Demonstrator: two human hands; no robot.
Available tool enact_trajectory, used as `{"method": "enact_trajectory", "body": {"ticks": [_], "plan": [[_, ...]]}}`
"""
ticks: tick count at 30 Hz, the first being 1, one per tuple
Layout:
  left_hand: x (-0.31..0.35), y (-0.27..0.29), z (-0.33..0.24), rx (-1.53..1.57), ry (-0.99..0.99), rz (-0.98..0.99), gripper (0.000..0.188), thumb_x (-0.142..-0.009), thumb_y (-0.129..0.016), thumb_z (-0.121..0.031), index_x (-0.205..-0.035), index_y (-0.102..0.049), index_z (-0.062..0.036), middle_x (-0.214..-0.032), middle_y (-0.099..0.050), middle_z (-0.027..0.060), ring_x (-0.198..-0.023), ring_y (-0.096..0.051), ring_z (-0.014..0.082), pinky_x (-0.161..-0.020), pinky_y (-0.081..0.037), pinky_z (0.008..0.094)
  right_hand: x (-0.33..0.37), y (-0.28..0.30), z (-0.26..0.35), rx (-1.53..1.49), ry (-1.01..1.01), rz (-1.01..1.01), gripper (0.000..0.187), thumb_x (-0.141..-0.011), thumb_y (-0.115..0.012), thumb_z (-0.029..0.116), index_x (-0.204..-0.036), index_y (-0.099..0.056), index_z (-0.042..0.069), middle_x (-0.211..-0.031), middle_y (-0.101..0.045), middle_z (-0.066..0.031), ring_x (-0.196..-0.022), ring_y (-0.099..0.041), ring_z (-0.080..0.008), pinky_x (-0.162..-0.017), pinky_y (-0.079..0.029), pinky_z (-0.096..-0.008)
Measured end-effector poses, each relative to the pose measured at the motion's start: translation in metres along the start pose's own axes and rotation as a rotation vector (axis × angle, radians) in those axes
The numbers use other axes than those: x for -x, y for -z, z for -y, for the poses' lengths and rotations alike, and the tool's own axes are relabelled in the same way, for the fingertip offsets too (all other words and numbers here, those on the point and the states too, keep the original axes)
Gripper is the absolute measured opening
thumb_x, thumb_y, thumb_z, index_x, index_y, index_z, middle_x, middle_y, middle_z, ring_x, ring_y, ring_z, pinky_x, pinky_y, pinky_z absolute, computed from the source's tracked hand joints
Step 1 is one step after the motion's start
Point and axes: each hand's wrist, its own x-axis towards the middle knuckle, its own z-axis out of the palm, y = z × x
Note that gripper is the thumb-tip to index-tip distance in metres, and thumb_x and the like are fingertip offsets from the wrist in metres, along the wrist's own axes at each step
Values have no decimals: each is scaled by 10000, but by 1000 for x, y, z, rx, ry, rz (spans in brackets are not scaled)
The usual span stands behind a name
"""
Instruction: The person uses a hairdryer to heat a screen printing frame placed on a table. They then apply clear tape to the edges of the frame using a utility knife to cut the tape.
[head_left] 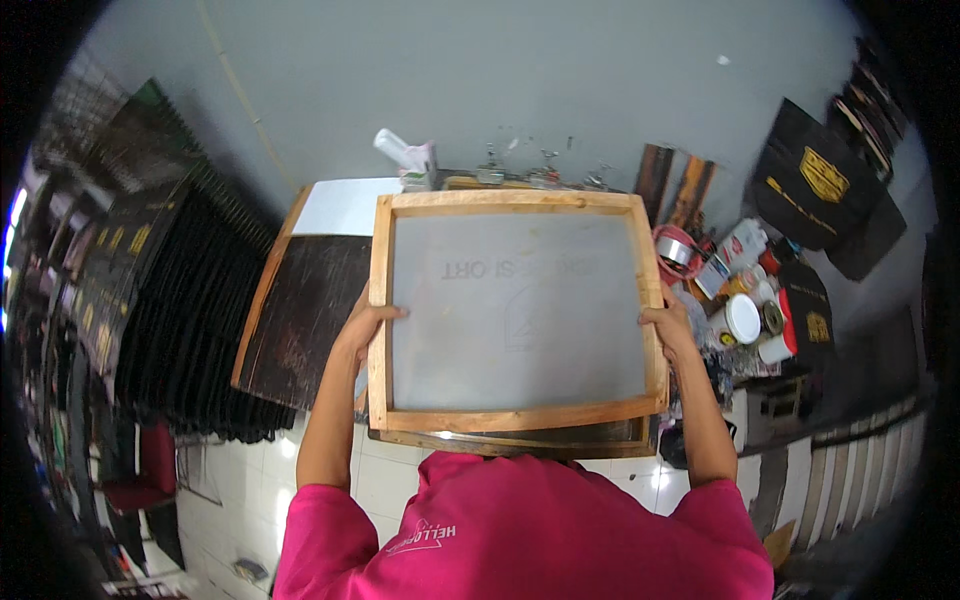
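A wooden-framed screen printing frame [515,418] with grey mesh is held up in front of me, above the table. Faint lettering and an outline show in the mesh. My left hand [367,322] grips the left side rail, its thumb lying over the wood and the other fingers hidden behind. On the opposite rail my right hand [668,325] holds in the same way, thumb on the front. Below the near edge of the frame, part of another wooden frame [480,441] shows.
The dark worktop [305,300] extends to the left, with a white sheet [345,207] at its back. Metal hinge clamps [545,172] line the wall side. Tubs and bottles, including a white tub [738,320], crowd the right. Black printed pieces [190,300] stand stacked at far left.
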Motion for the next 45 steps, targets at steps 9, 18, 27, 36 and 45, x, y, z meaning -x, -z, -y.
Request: {"method": "enact_trajectory", "body": {"ticks": [9, 18, 27, 36, 45], "plan": [[-21, -1, 15, -67, 157, 11, 897, -701, -612, -1, -1559, -350, 22, -1263, -613, 231, -1095, -663, 322, -912, -580, 379, -2, 8, -42, 105, -37, -112, 561, -657, -675, -48, -1215, -713, -11, -1008, -708, -69, -826, -644, -152, -699, -527, -284], [2, 31, 58, 168, 128, -142, 700, -1005, -601, -552, -1403, -561, 22, -1240, -673, 144, -1096, -666, 261, -1084, -434, 384, -40, 44, 14, 640, 236, -407, 456, -821, -781, 184, -1232, -713, 0, -1157, -739, -211, -1074, -714, -291, -926, -533, -397], [200, 121, 243, 342, 234, -408, 448, -1081, -479, -493, -1072, -646, -77, -928, -704, 91, -880, -703, 247, -844, -551, 390, -189, 77, 19, 911, 38, -295, 342, -865, -658, 138, -1139, -727, -55, -1042, -737, -288, -1009, -745, -369, -881, -576, -465], [327, 28, 420, 251, 919, -477, 390, -1026, -583, -436, -1117, -616, -58, -966, -715, 173, -866, -722, 328, -753, -590, 445, -243, 88, -26, 1403, -7, -156, 304, -889, -648, 200, -1086, -776, 9, -1141, -735, -259, -1082, -725, -401, -905, -580, -473], [322, 58, 435, 269, 812, -520, 431, -989, -682, -320, -1281, -594, -16, -1035, -719, 215, -868, -743, 350, -686, -619, 451, -246, 100, -22, 1178, -127, -230, 351, -868, -625, 277, -1107, -779, 71, -1164, -723, -249, -1128, -698, -395, -954, -549, -477]]}}
